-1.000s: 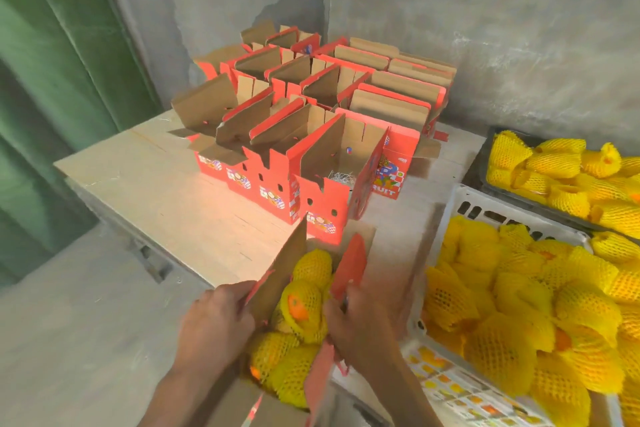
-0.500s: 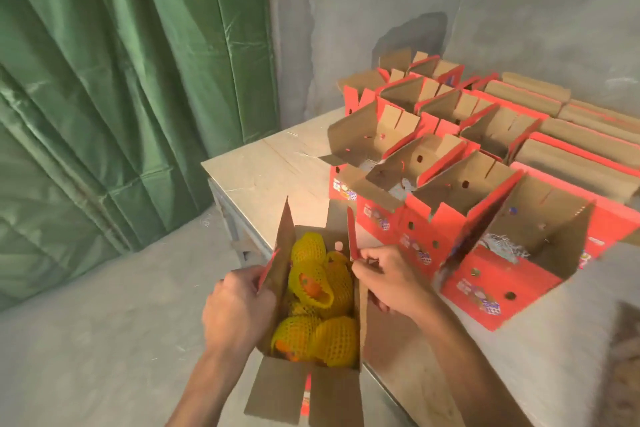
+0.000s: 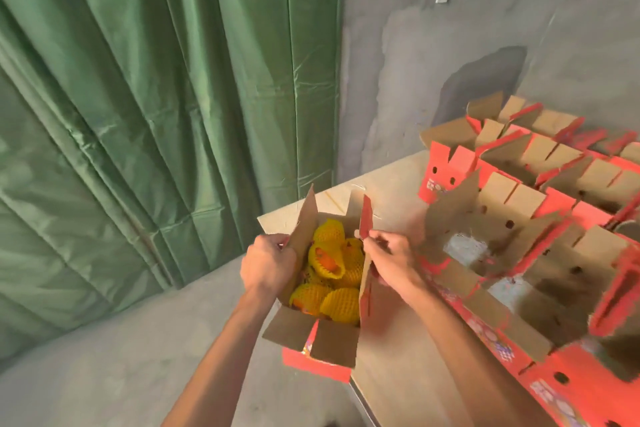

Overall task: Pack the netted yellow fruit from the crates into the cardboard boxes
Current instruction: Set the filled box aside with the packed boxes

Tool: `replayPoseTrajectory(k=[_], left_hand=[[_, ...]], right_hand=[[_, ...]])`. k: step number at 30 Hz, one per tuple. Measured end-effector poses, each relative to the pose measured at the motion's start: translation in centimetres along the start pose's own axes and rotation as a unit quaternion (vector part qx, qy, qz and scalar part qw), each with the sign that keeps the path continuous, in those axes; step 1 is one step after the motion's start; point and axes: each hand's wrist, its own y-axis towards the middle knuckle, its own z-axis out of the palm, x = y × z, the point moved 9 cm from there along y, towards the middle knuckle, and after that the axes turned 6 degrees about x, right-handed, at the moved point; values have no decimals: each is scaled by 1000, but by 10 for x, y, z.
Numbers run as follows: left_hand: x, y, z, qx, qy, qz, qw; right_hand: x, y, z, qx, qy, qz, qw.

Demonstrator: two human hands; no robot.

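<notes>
A red cardboard box (image 3: 330,345) with brown flaps up is held at the table's left corner, partly past the edge. Inside lie several yellow netted fruits (image 3: 332,270), one showing orange through its net. My left hand (image 3: 268,263) grips the left side flap. My right hand (image 3: 389,258) pinches the right flap near its top. The crates of fruit are out of view.
Several open red boxes (image 3: 526,236) stand in rows on the pale wooden table (image 3: 398,374) to the right. A green curtain (image 3: 156,114) hangs at left, a grey wall (image 3: 450,45) behind, and bare concrete floor (image 3: 104,374) lies below left.
The view has swung left, so the fruit crates have left the frame. The filled box has come to the table's left corner. Both hands keep hold of its flaps.
</notes>
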Motion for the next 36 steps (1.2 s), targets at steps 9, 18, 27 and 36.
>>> replayPoseTrajectory(k=[9,18,27,36], left_hand=[[-12,250,-3,77,-7,-7,997],[-27,408,29,106,50,112,987],[-53,429,47,273,-103,170,941],[-184,287,125,373,-247,279,850]], right_hand=[[34,147,61,-62,3,-16,998],[55,229,111,-118,5,-19,993],[52,259,137,-98,105,23,989],[47,176,16,-252,137,-14,958]])
